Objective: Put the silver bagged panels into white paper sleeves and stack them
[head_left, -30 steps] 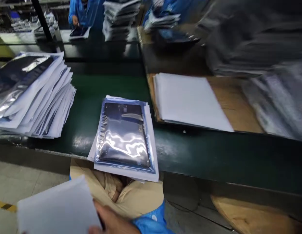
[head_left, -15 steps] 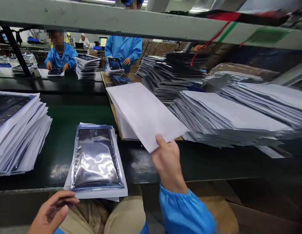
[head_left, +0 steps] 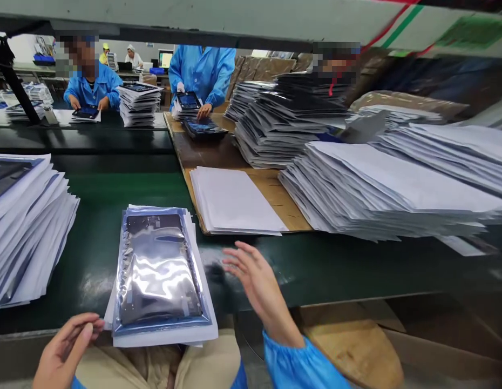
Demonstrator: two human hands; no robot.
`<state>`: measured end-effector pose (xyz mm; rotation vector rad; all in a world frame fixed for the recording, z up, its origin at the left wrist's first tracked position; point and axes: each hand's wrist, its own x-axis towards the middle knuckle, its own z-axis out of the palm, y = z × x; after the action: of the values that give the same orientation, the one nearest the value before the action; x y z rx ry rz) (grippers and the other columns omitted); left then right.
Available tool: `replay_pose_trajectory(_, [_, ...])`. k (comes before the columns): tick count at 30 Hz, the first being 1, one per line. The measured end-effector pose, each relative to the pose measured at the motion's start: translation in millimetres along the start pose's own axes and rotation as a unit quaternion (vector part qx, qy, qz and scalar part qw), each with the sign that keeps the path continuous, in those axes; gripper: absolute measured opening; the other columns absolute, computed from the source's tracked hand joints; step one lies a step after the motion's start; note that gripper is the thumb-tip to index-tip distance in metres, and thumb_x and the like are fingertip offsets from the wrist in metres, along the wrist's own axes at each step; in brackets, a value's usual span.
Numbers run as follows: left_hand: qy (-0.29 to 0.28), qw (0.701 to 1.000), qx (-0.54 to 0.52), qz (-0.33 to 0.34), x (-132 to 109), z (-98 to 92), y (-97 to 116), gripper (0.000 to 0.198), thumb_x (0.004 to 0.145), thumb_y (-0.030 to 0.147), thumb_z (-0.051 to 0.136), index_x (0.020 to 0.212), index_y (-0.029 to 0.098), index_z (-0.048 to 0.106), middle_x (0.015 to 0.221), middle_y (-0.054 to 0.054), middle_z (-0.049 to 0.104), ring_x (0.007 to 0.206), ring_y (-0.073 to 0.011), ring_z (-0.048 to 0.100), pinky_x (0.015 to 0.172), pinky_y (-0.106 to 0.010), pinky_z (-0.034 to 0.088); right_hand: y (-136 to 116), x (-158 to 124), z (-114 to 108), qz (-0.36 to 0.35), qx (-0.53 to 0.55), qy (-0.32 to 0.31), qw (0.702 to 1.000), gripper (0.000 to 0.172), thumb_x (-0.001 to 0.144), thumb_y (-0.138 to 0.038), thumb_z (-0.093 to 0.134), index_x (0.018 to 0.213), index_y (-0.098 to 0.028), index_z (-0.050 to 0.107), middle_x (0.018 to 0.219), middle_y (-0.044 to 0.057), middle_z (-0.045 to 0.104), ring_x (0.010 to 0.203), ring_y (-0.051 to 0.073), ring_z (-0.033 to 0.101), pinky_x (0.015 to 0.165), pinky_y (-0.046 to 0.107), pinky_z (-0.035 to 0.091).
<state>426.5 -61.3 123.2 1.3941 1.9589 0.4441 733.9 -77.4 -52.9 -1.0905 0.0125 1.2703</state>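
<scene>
A dark flat panel in a clear, blue-edged plastic sleeve [head_left: 160, 270] lies on white paper [head_left: 165, 339] at the belt's near edge. My left hand [head_left: 68, 346] is at its lower left, fingers loosely bent, fingertips at a protruding paper corner; I see no firm grip. My right hand [head_left: 255, 283] hovers over the dark belt, fingers stretched and spread, holding nothing. Just beyond it, a low pile of white paper sheets or envelopes [head_left: 238, 202] rests on a brown cardboard sheet [head_left: 261, 175].
A tall stack of paper and sleeved panels [head_left: 28, 232] leans at the left. To the right stand big white paper stacks [head_left: 380, 189] and a dark-topped stack [head_left: 287, 119]. A grey beam [head_left: 235, 21] crosses overhead. Co-workers in blue [head_left: 204, 75] handle panels opposite.
My right hand has let go of the white sheet or envelope, which now lies on the low pile, and its fingers have spread. My left hand has shifted slightly left and down.
</scene>
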Motion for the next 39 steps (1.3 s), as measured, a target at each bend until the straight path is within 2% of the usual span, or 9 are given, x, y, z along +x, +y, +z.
replay_pose_trajectory(6, [-0.035, 0.981, 0.159, 0.102, 40, 24.9, 18, 0.044, 0.074, 0.062, 0.055, 0.084, 0.021, 0.067, 0.108, -0.012, 0.067, 0.100, -0.0290, 0.063, 0.078, -0.036, 0.054, 33, -61, 5, -0.046, -0.320, -0.115, 0.939, 0.029, 0.084, -0.044, 0.054, 0.098, -0.020, 0.063, 0.084, 0.005, 0.064, 0.075, 0.019, 0.059, 0.067, 0.032, 0.048])
replay_pose_trajectory(9, [-0.025, 0.967, 0.213, 0.138, 48, 30.2, 24, 0.041, 0.077, 0.060, 0.050, 0.079, 0.023, 0.066, 0.117, -0.012, 0.062, 0.112, -0.0307, 0.056, 0.075, -0.036, 0.054, 31, -65, 10, -0.061, -0.356, -0.118, 0.925, 0.026, 0.085, -0.040, 0.053, 0.101, -0.020, 0.059, 0.085, 0.004, 0.060, 0.074, 0.019, 0.056, 0.068, 0.032, 0.046])
replay_pose_trajectory(13, [-0.027, 0.967, 0.208, 0.147, 50, 34.0, 25, 0.041, 0.074, 0.062, 0.050, 0.074, 0.023, 0.062, 0.117, -0.013, 0.060, 0.116, -0.0324, 0.053, 0.097, -0.049, 0.043, 26, -59, 15, -0.102, -0.372, -0.091, 0.918, 0.022, 0.081, -0.035, 0.058, 0.099, -0.021, 0.057, 0.087, 0.003, 0.058, 0.076, 0.018, 0.053, 0.072, 0.032, 0.044])
replay_pose_trajectory(18, [-0.049, 0.975, 0.171, 0.132, 34, 38.3, 31, 0.040, 0.072, 0.058, 0.058, 0.093, 0.024, 0.057, 0.137, -0.012, 0.047, 0.128, -0.0320, 0.042, 0.105, -0.052, 0.034, 22, -49, 22, -0.031, -0.366, -0.162, 0.916, 0.020, 0.080, -0.040, 0.060, 0.084, -0.021, 0.055, 0.067, -0.004, 0.052, 0.061, 0.015, 0.049, 0.062, 0.029, 0.040])
replay_pose_trajectory(23, [-0.005, 0.968, 0.206, 0.145, 11, 36.1, 47, 0.042, 0.075, 0.053, 0.061, 0.107, 0.027, 0.053, 0.141, -0.009, 0.042, 0.133, -0.0314, 0.035, 0.108, -0.053, 0.030, 23, -39, 23, 0.001, -0.269, -0.182, 0.946, 0.026, 0.072, -0.042, 0.069, 0.075, -0.021, 0.054, 0.058, -0.007, 0.046, 0.055, 0.012, 0.043, 0.054, 0.026, 0.035])
replay_pose_trajectory(27, [-0.048, 0.984, 0.133, 0.105, 5, 38.5, 57, 0.045, 0.075, 0.052, 0.063, 0.110, 0.026, 0.052, 0.130, -0.009, 0.054, 0.122, -0.0297, 0.049, 0.102, -0.045, 0.040, 16, -41, 27, 0.043, -0.119, -0.186, 0.974, 0.030, 0.066, -0.040, 0.075, 0.072, -0.021, 0.052, 0.058, -0.006, 0.051, 0.054, 0.011, 0.047, 0.054, 0.024, 0.037])
replay_pose_trajectory(31, [-0.101, 0.994, 0.001, 0.037, 7, 40.4, 62, 0.055, 0.067, 0.058, 0.069, 0.104, 0.022, 0.051, 0.100, -0.007, 0.069, 0.099, -0.0264, 0.065, 0.081, -0.032, 0.053, 2, -53, 40, 0.131, 0.050, -0.216, 0.966, 0.030, 0.068, -0.032, 0.072, 0.093, -0.023, 0.058, 0.073, -0.004, 0.066, 0.065, 0.014, 0.060, 0.065, 0.024, 0.046])
replay_pose_trajectory(34, [-0.089, 0.996, -0.019, -0.008, 13, 37.1, 61, 0.059, 0.069, 0.064, 0.064, 0.108, 0.023, 0.049, 0.088, -0.003, 0.070, 0.075, -0.0209, 0.067, 0.061, -0.027, 0.051, 1, -60, 50, 0.141, 0.088, -0.231, 0.958, 0.039, 0.071, -0.028, 0.069, 0.109, -0.025, 0.059, 0.089, -0.003, 0.070, 0.079, 0.015, 0.065, 0.071, 0.023, 0.048])
replay_pose_trajectory(39, [-0.110, 0.992, -0.054, -0.042, 26, 37.3, 57, 0.059, 0.071, 0.067, 0.059, 0.105, 0.019, 0.054, 0.090, -0.006, 0.069, 0.080, -0.0242, 0.067, 0.064, -0.031, 0.052, 5, -67, 39, 0.105, 0.102, -0.182, 0.972, 0.051, 0.072, -0.035, 0.073, 0.120, -0.030, 0.055, 0.116, 0.001, 0.067, 0.111, 0.020, 0.059, 0.098, 0.032, 0.043])
